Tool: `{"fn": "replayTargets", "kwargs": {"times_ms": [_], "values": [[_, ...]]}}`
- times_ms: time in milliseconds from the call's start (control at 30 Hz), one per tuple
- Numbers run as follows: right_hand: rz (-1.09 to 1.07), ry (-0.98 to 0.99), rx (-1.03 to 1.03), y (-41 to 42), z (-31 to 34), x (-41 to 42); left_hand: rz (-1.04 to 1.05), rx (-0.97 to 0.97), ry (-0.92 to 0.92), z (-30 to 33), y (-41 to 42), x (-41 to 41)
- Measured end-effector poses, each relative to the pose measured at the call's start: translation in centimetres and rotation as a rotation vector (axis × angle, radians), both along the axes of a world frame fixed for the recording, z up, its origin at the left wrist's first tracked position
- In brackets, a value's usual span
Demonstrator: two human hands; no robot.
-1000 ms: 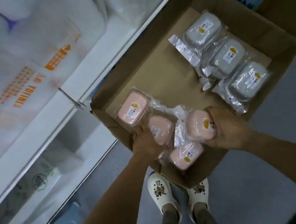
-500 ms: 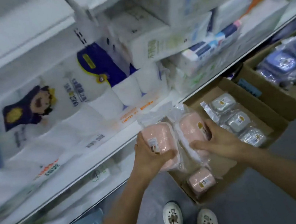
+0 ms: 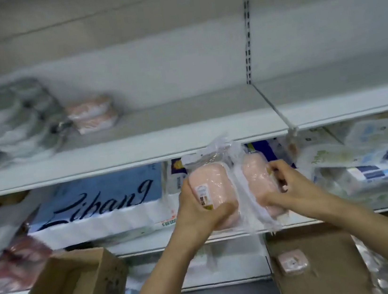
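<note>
While left hand (image 3: 197, 218) grips one pink pack (image 3: 212, 189) and right hand (image 3: 289, 188) pinches second pack (image 3: 258, 182), both up at upper shelf (image 3: 185, 128) front edge, job's roughly midway imo: stacked packs (image 3: 91, 113) already near shelf's left end, last pack (image 3: 292, 262) left in box (image 3: 324, 248).

Just left of my left hand (image 3: 197, 216), the blue pack (image 3: 101, 198) carries one word in big dark script, which reads like "Libang". The sticker (image 3: 203, 193) on the pink packet (image 3: 213, 181) I'm holding in that hand is too blurred to read.
</note>
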State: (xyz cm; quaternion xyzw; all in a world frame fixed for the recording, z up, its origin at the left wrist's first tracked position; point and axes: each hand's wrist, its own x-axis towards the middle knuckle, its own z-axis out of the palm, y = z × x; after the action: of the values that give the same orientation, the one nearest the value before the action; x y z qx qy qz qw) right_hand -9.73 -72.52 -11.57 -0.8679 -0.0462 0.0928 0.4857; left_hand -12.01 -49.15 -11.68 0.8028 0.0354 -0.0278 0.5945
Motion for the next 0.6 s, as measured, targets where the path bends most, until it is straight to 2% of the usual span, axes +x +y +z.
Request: {"fn": "replayTargets", "kwargs": {"times_ms": [200, 367, 500, 600], "values": [[0.125, -0.118, -0.03, 10.0, 5.8, 3.9, 0.138, -0.009, -0.06, 5.1, 9.8, 0.0], [0.163, -0.219, 0.043, 19.7, 9.7, 7.4, 0.255, 0.053, -0.044, 7.6, 19.0, 1.8], [0.081, -0.254, -0.242, 27.0, 10.4, 12.0, 0.345, 0.059, -0.004, 8.6, 25.7, 3.5], [0.134, -0.376, -0.521, 32.4, 9.9, 15.0, 0.367, 0.002, 0.021, 8.9, 29.7, 4.4]]}}
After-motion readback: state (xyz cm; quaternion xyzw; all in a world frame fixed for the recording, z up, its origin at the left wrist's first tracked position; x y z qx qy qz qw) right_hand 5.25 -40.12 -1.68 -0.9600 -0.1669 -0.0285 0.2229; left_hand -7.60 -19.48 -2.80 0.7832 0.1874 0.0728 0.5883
